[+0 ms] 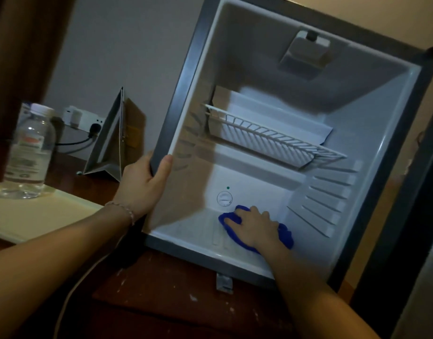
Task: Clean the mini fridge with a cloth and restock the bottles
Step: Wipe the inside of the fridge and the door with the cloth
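Observation:
The mini fridge [186,77] stands open in front of me, dark frame, white inside, with no bottles in it. My left hand [143,184] grips the left edge of its frame, thumb inside. My right hand [253,227] reaches onto the fridge floor and presses down on a blue cloth [285,237], which sticks out on both sides of the hand. A white wire shelf [271,140] sits tilted at mid height. A clear water bottle [29,152] with a white cap stands at the far left on a pale tray [27,216].
The round thermostat dial [224,198] is on the fridge's back wall, just behind the cloth. A folded card stand [110,143] and a wall socket with a plugged cable [88,123] are left of the fridge. The fridge door edge [421,241] is at the right. Dark wooden surface below.

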A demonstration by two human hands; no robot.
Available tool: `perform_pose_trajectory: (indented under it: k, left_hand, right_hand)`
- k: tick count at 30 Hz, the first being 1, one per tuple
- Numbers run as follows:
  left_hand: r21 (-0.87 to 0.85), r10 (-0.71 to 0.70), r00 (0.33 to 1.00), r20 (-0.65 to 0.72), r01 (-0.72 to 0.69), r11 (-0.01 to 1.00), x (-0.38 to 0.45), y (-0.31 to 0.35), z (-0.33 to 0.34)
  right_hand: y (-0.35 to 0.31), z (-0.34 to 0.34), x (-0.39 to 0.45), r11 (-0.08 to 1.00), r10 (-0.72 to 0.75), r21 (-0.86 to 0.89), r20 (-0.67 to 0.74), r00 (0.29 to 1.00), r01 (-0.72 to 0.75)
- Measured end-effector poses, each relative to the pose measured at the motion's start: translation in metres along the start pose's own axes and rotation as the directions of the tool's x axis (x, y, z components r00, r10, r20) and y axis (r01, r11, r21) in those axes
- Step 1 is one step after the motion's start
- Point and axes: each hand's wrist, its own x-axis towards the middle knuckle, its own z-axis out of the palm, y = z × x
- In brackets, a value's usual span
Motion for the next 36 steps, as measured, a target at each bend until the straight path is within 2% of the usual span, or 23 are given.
perform_pose_trajectory:
  k: [3,8,10,12,16,19,26,29,31,33,34,36]
  left_hand:
    - [0.015,0.044,0.998,-0.037,-0.043,0.999,0.002,0.001,0.004]
    - [0.036,0.033,0.997,-0.065,-0.031,0.999,-0.001,0.001,0.007]
    - [0.046,0.034,0.996,-0.083,-0.03,0.998,-0.002,0.001,0.006]
    - [0.061,0.03,0.996,-0.084,-0.025,0.998,-0.002,0.002,0.006]
    - [0.104,0.039,0.992,-0.12,-0.026,0.994,-0.004,0.004,0.008]
    - [0.09,0.022,0.991,-0.13,-0.01,0.996,-0.005,0.005,0.01]
    - [0.112,0.014,0.992,-0.123,0.0,0.994,-0.006,0.007,0.01]
    - [0.108,0.024,0.989,-0.143,-0.009,0.994,-0.006,0.004,0.009]
    - [0.075,0.021,0.988,-0.151,-0.01,0.997,-0.005,0.004,0.008]
    - [0.054,0.022,0.99,-0.142,-0.014,0.998,-0.005,0.004,0.007]
    - [0.052,0.027,0.99,-0.136,-0.02,0.998,-0.005,0.005,0.007]
    - [0.054,0.04,0.992,-0.12,-0.034,0.998,-0.005,0.004,0.006]
  right_hand:
    - [0.0,0.001,0.003,1.0,-0.017,0.009,0.018,1.0,0.017]
    - [-0.008,-0.012,-0.007,0.985,-0.109,0.164,0.301,0.947,0.061]
    - [-0.007,-0.011,-0.014,0.984,-0.153,0.141,0.318,0.936,0.113]
    - [-0.003,-0.006,-0.016,0.984,-0.17,0.105,0.259,0.951,0.147]
    - [-0.001,0.0,-0.001,0.974,-0.228,0.001,0.05,0.972,0.228]
    - [-0.002,0.005,0.011,0.959,-0.284,-0.017,-0.042,0.958,0.284]
    - [-0.016,0.013,0.031,0.911,-0.336,0.17,-0.224,0.915,0.376]
    - [-0.024,0.017,0.043,0.912,-0.345,0.129,-0.279,0.896,0.391]
    - [-0.028,0.017,0.051,0.923,-0.349,0.04,-0.331,0.876,0.383]
    - [-0.038,0.014,0.057,0.941,-0.324,-0.059,-0.433,0.841,0.332]
    - [-0.044,0.011,0.062,0.947,-0.305,-0.078,-0.52,0.797,0.312]
    - [-0.06,-0.002,0.068,0.95,-0.278,-0.096,-0.693,0.666,0.297]
